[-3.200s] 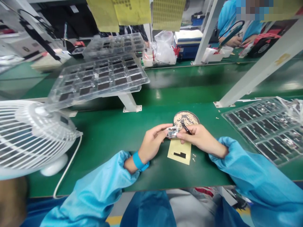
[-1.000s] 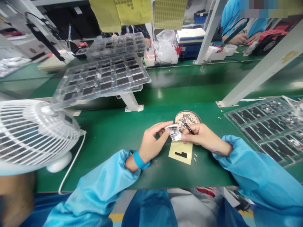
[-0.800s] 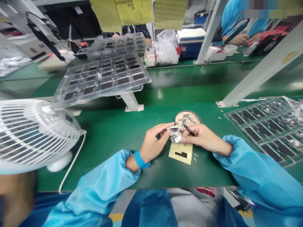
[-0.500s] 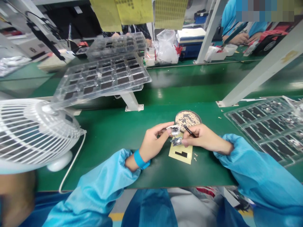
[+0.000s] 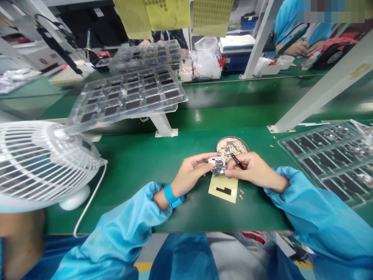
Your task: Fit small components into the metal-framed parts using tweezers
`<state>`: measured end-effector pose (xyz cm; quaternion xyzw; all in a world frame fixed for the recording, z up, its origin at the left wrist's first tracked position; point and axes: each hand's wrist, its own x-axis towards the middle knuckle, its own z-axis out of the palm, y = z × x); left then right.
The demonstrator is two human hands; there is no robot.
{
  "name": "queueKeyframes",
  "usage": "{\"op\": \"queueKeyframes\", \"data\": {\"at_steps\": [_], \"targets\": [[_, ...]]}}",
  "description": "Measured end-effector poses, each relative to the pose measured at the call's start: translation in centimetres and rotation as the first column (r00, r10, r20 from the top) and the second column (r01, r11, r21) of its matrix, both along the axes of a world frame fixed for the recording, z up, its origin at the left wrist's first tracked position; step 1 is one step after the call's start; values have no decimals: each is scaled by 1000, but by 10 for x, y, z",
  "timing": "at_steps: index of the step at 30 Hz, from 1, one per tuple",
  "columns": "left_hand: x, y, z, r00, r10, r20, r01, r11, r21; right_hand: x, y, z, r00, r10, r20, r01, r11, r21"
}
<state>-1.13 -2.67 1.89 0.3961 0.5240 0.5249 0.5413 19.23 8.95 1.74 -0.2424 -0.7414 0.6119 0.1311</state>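
My left hand [image 5: 190, 173] is closed, pinching a small white-rimmed frame [image 5: 217, 159] between thumb and fingers. Opposite it, my right hand [image 5: 253, 171] is closed on a small circuit board [image 5: 217, 171] by its right end. Black tweezers [image 5: 237, 161] with pale lettering are also tucked in the fingers of that hand. The board lies against the lower side of the frame; whether it is seated in it I cannot tell. Below both hands is a yellow sheet [image 5: 214, 190] bearing a black strip [image 5: 223, 190].
Just behind my hands stands a round dish [image 5: 232, 137] of tiny pale and dark parts. A clear tray [image 5: 313, 171] of parts lies right, a white fan [image 5: 49, 163] left. Stacked trays [image 5: 128, 97] sit on a raised shelf. Across the bench, a person's hands [image 5: 300, 47] show.
The frame and circuit board, apart before, now meet. The frame has tilted so its opening shows, and the tweezers have shifted slightly right.
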Motion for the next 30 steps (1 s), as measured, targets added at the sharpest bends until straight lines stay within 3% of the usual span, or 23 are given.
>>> {"op": "queueKeyframes", "data": {"at_steps": [9, 19, 30], "targets": [[0, 0, -3, 997, -23, 69, 23, 1000, 1, -2, -1, 0, 999, -46, -8, 47, 999, 14], [3, -2, -11, 993, 41, -108, -29, 993, 114, -6, -5, -3, 981, -192, -9, 192, 981, -7], [3, -4, -11, 953, 93, -288, -35, 979, 200, -12, -13, 2, 974, -224, -15, 222, 971, -89]]}}
